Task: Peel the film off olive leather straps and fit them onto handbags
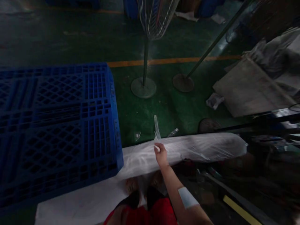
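Note:
A long roll wrapped in clear plastic point(199, 147) lies across the floor in front of my feet. My right hand point(161, 153) is over its middle, thumb and fingers pinched on a thin strip of clear plastic point(156, 126). The strip stretches from my fingertips past the roll's far edge, over the green floor. A pale patch point(187, 197) is on my right forearm. My left hand does not show in the picture.
Blue plastic pallets point(113, 115) stand at the left, touching the roll's left part. Beyond the roll are two round stand bases point(143, 88), one under a fan point(157, 18). A large pale board point(253, 87) and plastic sheeting are at the right. A white sheet point(77, 203) lies at the lower left.

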`<state>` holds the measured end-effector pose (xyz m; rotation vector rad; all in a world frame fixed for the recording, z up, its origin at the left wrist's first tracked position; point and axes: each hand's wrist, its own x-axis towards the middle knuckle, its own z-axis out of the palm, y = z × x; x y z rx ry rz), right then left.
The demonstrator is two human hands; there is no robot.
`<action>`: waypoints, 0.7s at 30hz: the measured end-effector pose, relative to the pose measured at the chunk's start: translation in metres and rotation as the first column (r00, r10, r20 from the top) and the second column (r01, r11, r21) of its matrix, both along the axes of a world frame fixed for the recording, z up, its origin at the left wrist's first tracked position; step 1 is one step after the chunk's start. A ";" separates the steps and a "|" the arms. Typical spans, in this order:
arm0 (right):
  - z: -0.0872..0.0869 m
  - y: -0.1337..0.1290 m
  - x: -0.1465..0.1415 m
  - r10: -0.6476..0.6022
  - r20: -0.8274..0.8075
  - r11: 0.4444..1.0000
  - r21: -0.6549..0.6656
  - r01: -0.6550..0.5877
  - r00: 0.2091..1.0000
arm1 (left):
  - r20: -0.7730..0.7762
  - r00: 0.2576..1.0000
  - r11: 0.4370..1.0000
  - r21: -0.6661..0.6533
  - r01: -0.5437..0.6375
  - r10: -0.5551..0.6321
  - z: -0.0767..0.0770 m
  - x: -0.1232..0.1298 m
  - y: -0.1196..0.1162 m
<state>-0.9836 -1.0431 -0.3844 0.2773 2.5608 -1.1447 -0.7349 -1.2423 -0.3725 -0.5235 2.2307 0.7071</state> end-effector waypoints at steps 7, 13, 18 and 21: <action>0.280 0.024 0.125 -0.202 0.035 0.815 -0.548 0.188 0.979 | -0.607 0.794 0.977 0.188 0.101 0.035 0.206 -0.089 0.066; 0.395 0.071 0.188 -0.676 0.243 0.222 -0.833 0.506 0.696 | -0.654 0.655 0.629 0.338 0.700 -0.378 0.277 -0.086 0.087; 0.438 0.117 0.285 -0.913 0.178 0.020 -0.880 0.475 0.368 | -0.570 0.561 0.456 0.333 0.825 -0.600 0.263 -0.047 0.073; 0.459 0.129 0.362 -0.983 0.072 0.010 -0.895 0.446 0.167 | -0.478 0.511 0.407 0.311 0.859 -0.714 0.248 -0.043 0.059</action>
